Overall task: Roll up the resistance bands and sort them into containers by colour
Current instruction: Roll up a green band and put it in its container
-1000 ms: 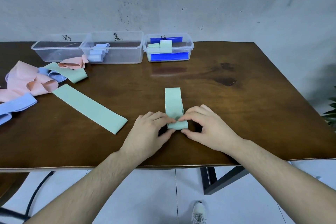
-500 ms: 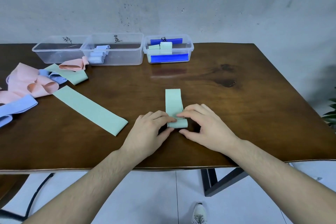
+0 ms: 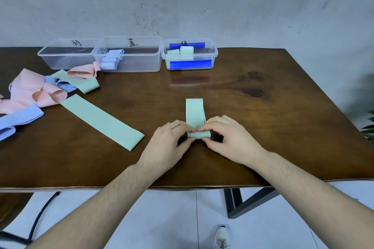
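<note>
One big brown table fills most of the view, with a grey wall behind it. Three clear boxes stand in a row at the far edge. The left box looks bare inside. The middle box holds rolled light blue bands. The right box holds rolled green bands and two dark blue strips.

A heap of pink bands lies at the left side of the table, mixed with blue bands and a folded green band. Just beside the heap, a long green band lies flat and slanted.

Near the front middle of the table lies the green band being rolled. Its far part is flat and points away from the person. Its near end is a small roll, lying sideways on the table.

The left hand pinches the left end of the roll, with fingers bent on top and the thumb under the near side. The right hand pinches the right end the same way. The fingertips of both hands almost meet on top of the roll.

Under the table edge there is a white floor, a dark table leg and a white shoe
</note>
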A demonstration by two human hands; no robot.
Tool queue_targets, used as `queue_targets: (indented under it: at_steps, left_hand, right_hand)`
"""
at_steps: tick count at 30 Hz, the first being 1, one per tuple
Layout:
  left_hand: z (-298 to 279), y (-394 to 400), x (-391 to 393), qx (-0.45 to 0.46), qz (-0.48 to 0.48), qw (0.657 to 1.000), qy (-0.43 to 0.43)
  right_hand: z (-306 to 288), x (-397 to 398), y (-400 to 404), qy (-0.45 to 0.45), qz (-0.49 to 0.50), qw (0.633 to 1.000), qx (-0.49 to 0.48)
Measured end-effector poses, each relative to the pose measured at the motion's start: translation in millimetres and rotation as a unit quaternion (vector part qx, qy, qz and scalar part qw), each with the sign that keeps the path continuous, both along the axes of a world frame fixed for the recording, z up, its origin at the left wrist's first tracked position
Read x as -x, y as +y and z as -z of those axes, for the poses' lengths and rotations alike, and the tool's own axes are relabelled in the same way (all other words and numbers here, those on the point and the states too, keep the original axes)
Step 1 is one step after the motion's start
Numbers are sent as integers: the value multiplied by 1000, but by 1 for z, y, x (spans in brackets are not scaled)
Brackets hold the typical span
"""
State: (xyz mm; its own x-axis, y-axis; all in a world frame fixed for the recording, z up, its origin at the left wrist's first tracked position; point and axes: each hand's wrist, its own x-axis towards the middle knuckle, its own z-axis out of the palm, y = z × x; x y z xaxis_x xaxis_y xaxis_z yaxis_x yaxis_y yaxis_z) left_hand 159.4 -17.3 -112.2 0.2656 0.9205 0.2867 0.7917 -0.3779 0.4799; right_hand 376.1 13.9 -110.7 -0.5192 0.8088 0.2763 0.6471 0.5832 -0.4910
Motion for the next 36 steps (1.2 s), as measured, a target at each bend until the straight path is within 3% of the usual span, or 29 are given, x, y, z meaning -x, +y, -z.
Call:
queue_targets:
  at_steps: [7,21,36]
  left_hand:
    - [-3,5,1,9,1,1000,0]
    - [-4,10,0,-2,7,1000,5]
    - [3,-21,2,-90,40,995,28]
  right_hand:
    - [1,-1,1,-35,17,998,-56]
    - [2,0,8,-20,17,999,-28]
    - [2,-4,-30,-30,-2,997,-67]
